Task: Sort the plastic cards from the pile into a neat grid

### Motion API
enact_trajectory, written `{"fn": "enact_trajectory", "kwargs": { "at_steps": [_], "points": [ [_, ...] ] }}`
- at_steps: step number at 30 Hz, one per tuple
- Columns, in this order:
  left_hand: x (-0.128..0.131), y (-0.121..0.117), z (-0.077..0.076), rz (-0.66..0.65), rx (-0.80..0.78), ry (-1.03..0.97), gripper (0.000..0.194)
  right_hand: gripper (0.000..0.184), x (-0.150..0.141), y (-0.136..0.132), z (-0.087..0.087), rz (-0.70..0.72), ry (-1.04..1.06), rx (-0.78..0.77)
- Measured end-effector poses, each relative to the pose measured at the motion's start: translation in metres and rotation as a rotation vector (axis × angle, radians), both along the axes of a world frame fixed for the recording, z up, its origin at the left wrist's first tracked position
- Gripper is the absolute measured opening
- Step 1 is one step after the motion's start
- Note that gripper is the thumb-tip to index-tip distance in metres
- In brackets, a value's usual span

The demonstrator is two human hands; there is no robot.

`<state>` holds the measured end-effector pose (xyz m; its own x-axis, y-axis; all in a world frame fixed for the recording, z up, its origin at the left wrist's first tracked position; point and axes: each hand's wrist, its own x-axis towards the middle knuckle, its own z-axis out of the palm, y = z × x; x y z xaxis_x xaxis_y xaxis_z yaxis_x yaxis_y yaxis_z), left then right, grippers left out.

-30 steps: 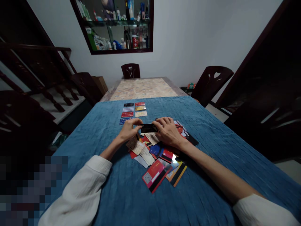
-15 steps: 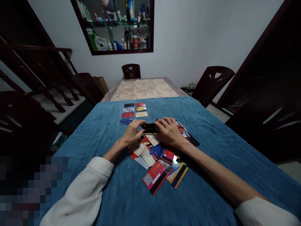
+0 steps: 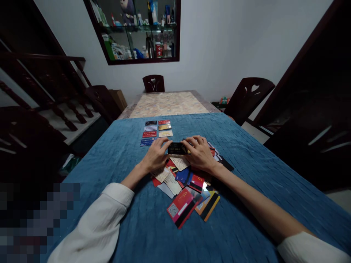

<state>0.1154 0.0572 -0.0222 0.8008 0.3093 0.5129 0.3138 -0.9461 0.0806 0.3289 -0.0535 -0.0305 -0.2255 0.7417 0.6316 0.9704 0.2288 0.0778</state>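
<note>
Reached over a blue cloth [image 3: 142, 230], across a heap of cards [image 3: 182, 176], near seven cards [image 3: 149, 134] in two columns; with right hand [image 3: 201, 155] and left hand [image 3: 157, 155] closed on opposite ends, gripped a black card [image 3: 177, 148] at the heap's far side.

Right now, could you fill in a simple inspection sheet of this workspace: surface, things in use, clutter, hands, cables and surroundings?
Surface: blue cloth over the near part; patterned tabletop shows beyond.
Things in use: black card between the hands; seven cards laid out in two columns farther off.
Clutter: overlapping pile of cards, partly hidden by the right hand.
Hands: the left hand and right hand hold opposite ends of the black card.
Cables: nothing seen.
Surroundings: dark chairs, glass shelves of bottles in the wall, wooden railing at left.
</note>
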Motion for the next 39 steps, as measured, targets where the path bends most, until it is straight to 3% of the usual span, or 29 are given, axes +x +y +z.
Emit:
{"fn": "enact_trajectory", "kwargs": {
  "at_steps": [9,20,28,39],
  "points": [
    [-0.001,0.005,0.008,0.022,0.035,0.056,0.055,0.043,0.001,0.005,0.01,0.029,0.023,-0.063],
    [-0.006,0.046,0.022,0.029,-0.106,-0.008,0.049,0.045,0.016,0.056,0.021,0.115,0.151,-0.202],
    [-0.008,0.077,0.011,0.123,-0.252,0.046,0.037,0.04,0.005,0.086,0.019,0.048,0.194,-0.387],
    [0.006,0.091,-0.002,0.297,-0.341,0.243,0.038,0.039,-0.004,0.11,0.01,-0.09,0.149,-0.55]
  ]
}}
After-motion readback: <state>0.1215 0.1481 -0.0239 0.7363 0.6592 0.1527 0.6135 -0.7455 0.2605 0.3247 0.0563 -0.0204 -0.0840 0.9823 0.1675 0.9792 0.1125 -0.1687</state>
